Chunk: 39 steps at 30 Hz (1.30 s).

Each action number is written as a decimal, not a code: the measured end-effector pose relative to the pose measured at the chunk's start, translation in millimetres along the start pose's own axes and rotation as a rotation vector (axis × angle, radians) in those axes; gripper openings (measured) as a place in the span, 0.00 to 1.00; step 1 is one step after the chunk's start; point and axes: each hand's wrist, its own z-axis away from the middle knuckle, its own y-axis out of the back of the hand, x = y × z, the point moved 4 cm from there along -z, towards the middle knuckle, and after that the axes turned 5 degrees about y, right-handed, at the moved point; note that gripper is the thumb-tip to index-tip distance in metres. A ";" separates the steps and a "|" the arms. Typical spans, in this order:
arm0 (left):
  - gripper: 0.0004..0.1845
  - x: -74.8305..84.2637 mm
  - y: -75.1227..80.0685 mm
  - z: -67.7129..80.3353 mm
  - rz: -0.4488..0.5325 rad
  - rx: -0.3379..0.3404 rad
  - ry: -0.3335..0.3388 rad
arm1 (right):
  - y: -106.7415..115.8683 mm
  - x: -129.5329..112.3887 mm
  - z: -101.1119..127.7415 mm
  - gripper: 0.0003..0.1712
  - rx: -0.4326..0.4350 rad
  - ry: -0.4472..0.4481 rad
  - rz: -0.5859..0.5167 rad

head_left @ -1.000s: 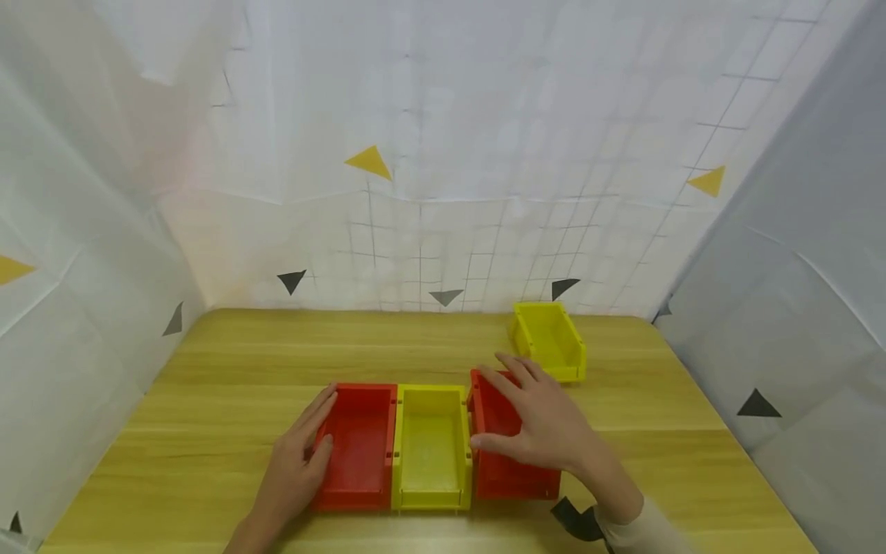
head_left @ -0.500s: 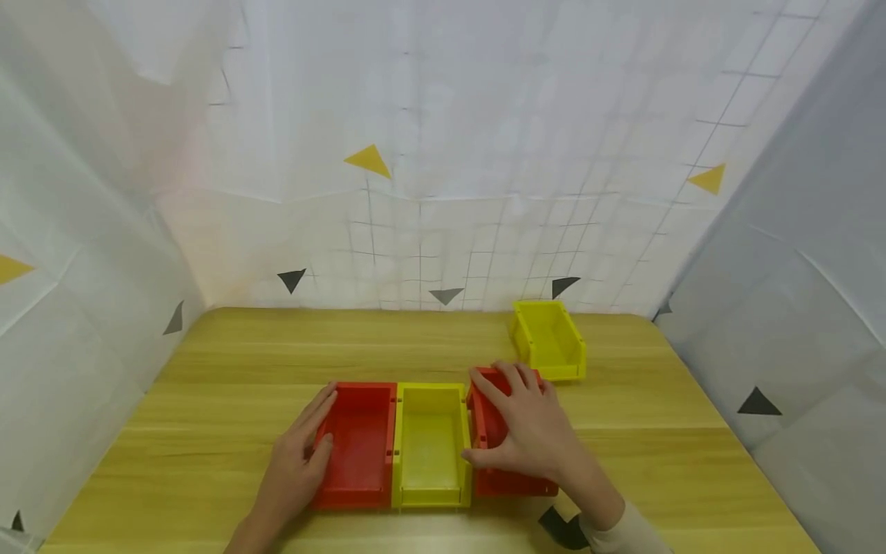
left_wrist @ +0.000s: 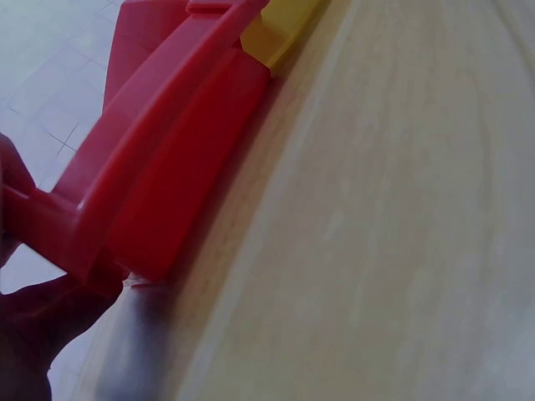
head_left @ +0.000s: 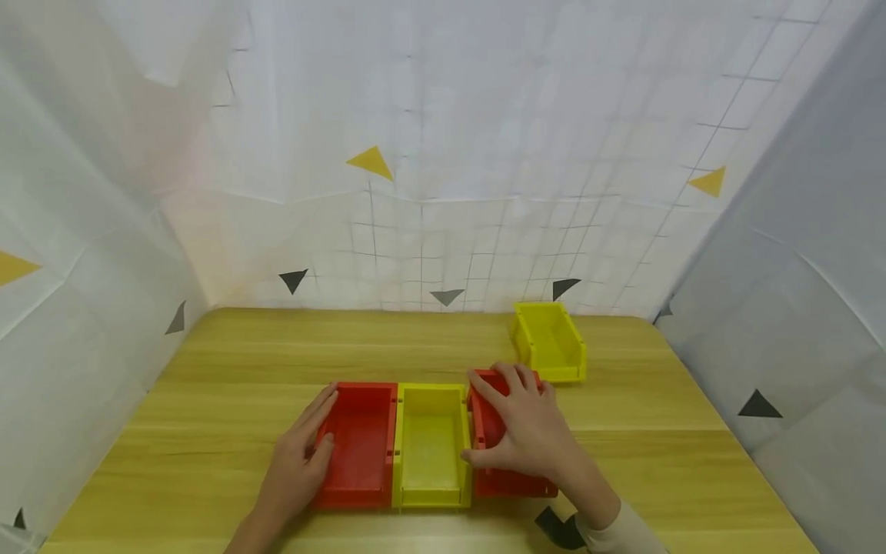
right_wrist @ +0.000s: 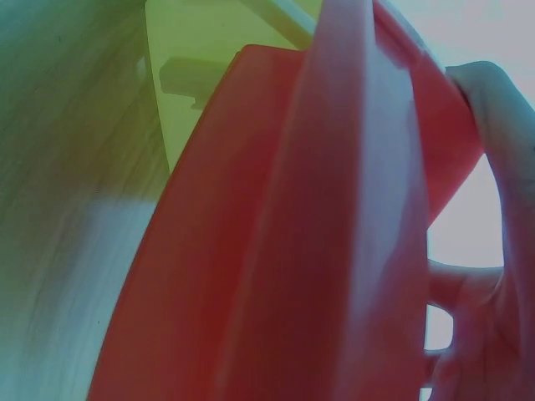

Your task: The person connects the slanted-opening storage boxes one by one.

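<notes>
Three open bins stand in a row on the wooden table [head_left: 242, 362]: a red bin [head_left: 360, 446], a yellow bin [head_left: 431, 450], and another red bin [head_left: 508, 481]. My left hand [head_left: 298, 465] lies flat along the left red bin's outer wall, fingers straight, thumb at the rim. In the left wrist view that red bin [left_wrist: 167, 159] fills the left side, with the yellow bin [left_wrist: 280, 29] beyond it. My right hand [head_left: 529, 438] lies over the right red bin, fingers curled over its far wall and thumb on its left wall. The right wrist view shows this red bin [right_wrist: 292, 251] up close with fingers [right_wrist: 493, 276] wrapped round its rim.
A second yellow bin [head_left: 550, 342] stands alone at the back right of the table, just beyond my right hand. White gridded sheets with yellow and black triangles wall in the table on three sides. Bare wood lies to the left and behind the row.
My right hand has come down from hovering with spread fingers and now grips the right red bin, which sits a touch closer to the yellow bin. The left hand has not moved.
</notes>
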 end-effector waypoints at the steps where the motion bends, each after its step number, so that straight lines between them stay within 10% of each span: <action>1: 0.33 0.4 0.3 0.2 0.000 0.000 -0.001 | -0.4 0.0 0.0 0.59 0.000 0.000 -0.002; 39: 0.35 3.3 1.0 1.2 -0.033 0.015 -0.035 | -3.4 1.3 -0.8 0.59 -0.028 -0.036 -0.055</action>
